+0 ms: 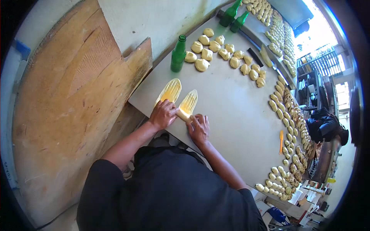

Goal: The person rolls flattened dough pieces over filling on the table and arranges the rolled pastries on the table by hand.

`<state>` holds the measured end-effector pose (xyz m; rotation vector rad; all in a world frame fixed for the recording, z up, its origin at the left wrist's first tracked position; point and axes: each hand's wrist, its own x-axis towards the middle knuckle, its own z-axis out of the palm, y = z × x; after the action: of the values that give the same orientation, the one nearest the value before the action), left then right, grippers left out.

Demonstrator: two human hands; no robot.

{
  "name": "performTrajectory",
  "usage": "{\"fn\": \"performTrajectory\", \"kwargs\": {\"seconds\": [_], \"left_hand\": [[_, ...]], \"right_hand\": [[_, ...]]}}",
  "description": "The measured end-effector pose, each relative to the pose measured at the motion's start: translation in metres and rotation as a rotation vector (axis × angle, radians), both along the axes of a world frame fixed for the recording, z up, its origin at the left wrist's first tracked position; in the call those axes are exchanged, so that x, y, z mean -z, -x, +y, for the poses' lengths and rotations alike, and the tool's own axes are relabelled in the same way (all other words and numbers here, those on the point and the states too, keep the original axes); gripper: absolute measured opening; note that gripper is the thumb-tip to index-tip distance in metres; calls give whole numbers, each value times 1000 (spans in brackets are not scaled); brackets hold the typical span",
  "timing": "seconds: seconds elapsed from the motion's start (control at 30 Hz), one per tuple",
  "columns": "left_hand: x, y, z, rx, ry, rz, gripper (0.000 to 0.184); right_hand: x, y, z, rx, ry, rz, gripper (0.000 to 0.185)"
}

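Two flat, tongue-shaped dough pieces lie side by side near the table's front edge, each with lengthwise slits and a yellow-orange spread. The near end of the right dough piece (188, 104) is rolled over. My left hand (164, 114) has its fingers curled at the left end of that roll and covers the lower part of the left dough piece (172, 89). At the roll's right end, my right hand (199, 129) grips with bent fingers. The fingertips are partly hidden.
A green bottle (178, 54) stands beyond the dough, near several dough balls (207, 54). Farther right are a black-handled knife (255, 56), an orange tool (281, 141) and rows of shaped dough (283, 111). More green bottles (230, 14) stand at the back. Another person (327, 125) is at the far right.
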<state>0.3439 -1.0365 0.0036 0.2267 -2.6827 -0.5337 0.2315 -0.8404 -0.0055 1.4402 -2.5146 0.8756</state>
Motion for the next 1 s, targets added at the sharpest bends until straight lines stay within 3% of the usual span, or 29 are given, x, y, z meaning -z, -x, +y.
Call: {"fn": "performTrajectory", "kwargs": {"seconds": [0.03,0.1,0.17,0.23,0.3,0.37,0.4,0.47,0.57,0.63,0.67,0.7,0.73,0.77,0.8,0.83,0.9,1.0], "left_hand": [[4,3,-2,11,5,-59,24],[10,15,-8,-11,-21,-90,27],[7,20,-9,-37,-51,-120,30],[2,19,-7,-20,7,75,28],[4,20,-11,-3,-3,60,27],[10,27,-19,16,-11,43,26],[15,37,-28,19,-160,-3,27],[23,51,-36,28,-310,-42,28],[27,59,-39,87,-190,62,29],[22,64,-40,120,-27,111,27],[20,68,-42,127,28,129,27],[17,77,-46,111,-125,-8,29],[18,83,-50,95,-278,-146,32],[19,87,-52,94,-276,-145,32],[19,90,-54,89,-267,-167,36],[20,93,-55,84,-257,-188,40],[16,89,-50,94,-136,-133,38],[6,104,-63,87,25,-140,38]], "right_hand": [[3,4,-1,-4,1,7,15],[17,19,-3,48,-58,-381,20],[28,30,-3,30,-79,-340,24],[16,31,-6,10,-101,-299,29],[4,24,-8,5,-27,-3,34],[14,36,-13,15,-23,-26,35],[15,44,-17,119,-72,-379,36],[18,56,-20,226,-119,-726,37],[18,62,-18,131,-95,-546,37],[8,61,-21,4,-23,97,33],[18,71,-24,7,-3,74,31],[12,76,-29,3,-1,77,31],[3,82,-35,106,-104,-235,30],[-5,87,-41,210,-206,-548,29],[-5,92,-42,222,-222,-594,24],[-4,91,-41,223,-218,-594,24],[-4,88,-40,45,-64,-205,24],[-19,105,-48,9,-118,-43,29]]}}
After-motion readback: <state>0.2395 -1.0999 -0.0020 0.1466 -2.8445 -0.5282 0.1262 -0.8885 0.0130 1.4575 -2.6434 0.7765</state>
